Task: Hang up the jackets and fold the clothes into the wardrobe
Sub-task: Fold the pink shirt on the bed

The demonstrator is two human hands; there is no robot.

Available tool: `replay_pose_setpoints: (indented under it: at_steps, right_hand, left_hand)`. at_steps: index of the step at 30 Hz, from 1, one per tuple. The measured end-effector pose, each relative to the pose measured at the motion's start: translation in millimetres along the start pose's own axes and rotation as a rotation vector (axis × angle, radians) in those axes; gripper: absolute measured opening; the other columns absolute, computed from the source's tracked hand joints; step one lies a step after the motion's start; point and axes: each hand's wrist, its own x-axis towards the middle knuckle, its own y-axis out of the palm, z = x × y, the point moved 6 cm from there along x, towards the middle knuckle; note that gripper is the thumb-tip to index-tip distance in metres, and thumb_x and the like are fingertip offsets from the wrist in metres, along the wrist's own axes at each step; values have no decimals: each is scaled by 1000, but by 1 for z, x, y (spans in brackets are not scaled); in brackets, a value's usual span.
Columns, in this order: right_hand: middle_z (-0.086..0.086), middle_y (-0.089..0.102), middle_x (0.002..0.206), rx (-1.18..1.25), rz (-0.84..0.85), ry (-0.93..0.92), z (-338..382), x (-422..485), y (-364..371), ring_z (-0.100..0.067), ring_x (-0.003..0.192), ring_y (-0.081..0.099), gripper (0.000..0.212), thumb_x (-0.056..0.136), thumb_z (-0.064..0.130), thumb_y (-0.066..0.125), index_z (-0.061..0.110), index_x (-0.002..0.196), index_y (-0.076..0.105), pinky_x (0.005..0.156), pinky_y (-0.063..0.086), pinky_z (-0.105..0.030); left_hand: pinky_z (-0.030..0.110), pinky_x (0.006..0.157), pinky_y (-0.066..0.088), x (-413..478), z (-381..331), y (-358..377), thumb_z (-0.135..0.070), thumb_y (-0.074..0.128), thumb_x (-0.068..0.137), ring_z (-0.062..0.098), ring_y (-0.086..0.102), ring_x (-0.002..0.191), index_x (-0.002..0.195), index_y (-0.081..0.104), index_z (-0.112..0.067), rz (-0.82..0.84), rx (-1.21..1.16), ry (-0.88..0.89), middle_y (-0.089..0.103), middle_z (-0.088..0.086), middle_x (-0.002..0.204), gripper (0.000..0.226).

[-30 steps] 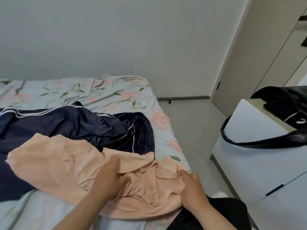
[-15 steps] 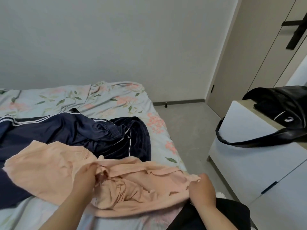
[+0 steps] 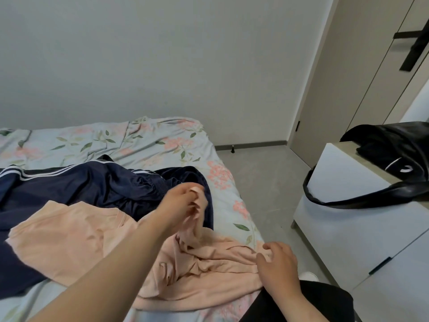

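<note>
You held the shirt (image 3: 69, 240) on the bed (image 3: 151, 140).
Your left hand (image 3: 183, 203) gripped a bunch of the peach cloth, raised above the navy jacket (image 3: 69, 187); your right hand (image 3: 278, 263) pinched the shirt's near edge. The black bag (image 3: 394, 159) sat on the worktop (image 3: 348, 224) with something dark inside. The wardrobe (image 3: 362, 66) doors were closed.

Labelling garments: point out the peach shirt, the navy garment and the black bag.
peach shirt (image 3: 69, 233), head view, flat left panel.
navy garment (image 3: 69, 189), head view, body below stripes.
black bag (image 3: 394, 145), head view, top of body.
</note>
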Motion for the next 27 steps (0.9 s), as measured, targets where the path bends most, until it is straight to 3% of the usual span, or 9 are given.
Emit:
replay_pose_setpoints:
  at_steps: [6,8,10,13,17,20,22,25,27]
  right_hand:
    - [16,51,107,60,5,-148,10,-5,1,-9,104,47,19,88,43,64,31,100,56,90,40,-30]
    - [17,50,106,53,5,-199,11,-4,1,-9,104,49,17,88,39,65,31,100,56,92,41,-30]
    - [18,50,105,21,10,-248,13,-2,4,-9,102,50,17,88,39,65,30,100,56,93,42,-31]
    - [18,50,101,-79,21,-339,23,-3,11,-8,97,48,18,87,42,62,31,99,56,92,40,-29]
    - [18,49,107,-217,38,-516,39,-11,23,-7,101,43,37,81,49,53,27,109,63,108,33,-34]
    - [11,49,128,-285,180,-622,47,-21,38,-14,125,44,51,83,53,49,26,124,59,114,21,-28]
    - [17,35,144,-319,306,-637,50,-26,45,-9,138,30,61,87,61,39,33,141,44,113,14,-19]
    - [42,13,147,-204,416,-702,64,-36,48,9,139,23,59,90,60,30,47,148,27,105,18,-6]
    - [39,4,155,-100,524,-696,70,-44,57,16,140,14,57,95,47,35,55,148,17,109,20,-7]
  left_hand:
    - [34,89,57,-34,38,73,-7,59,91,16,70,98,121,63,-28,399,362,-49,70,-5,110,37]
    - [36,90,57,-45,50,54,-11,60,90,10,70,96,109,66,-36,274,357,11,71,-8,107,32]
    - [36,89,55,-55,61,9,-12,63,88,5,68,90,99,69,-36,-48,387,90,72,-9,99,27]
    - [31,85,45,-77,81,-60,-25,72,75,13,55,94,109,61,-25,-427,798,126,60,-8,101,35]
    - [28,82,44,-79,126,-74,-61,63,63,13,55,96,95,58,-30,-70,1192,-59,54,-14,100,45]
    - [20,78,38,-77,129,-67,-28,68,80,14,59,101,90,64,-38,-146,1063,40,52,-15,97,14]
    - [12,77,39,-78,131,-60,-3,69,78,6,60,94,73,63,-48,-198,844,138,60,-15,88,46]
    - [10,82,45,-88,130,-23,8,71,65,-6,61,90,79,71,-47,12,764,323,67,-18,87,56]
    - [8,76,49,-93,133,10,9,74,59,-8,64,82,75,76,-30,173,763,444,68,-16,83,42]
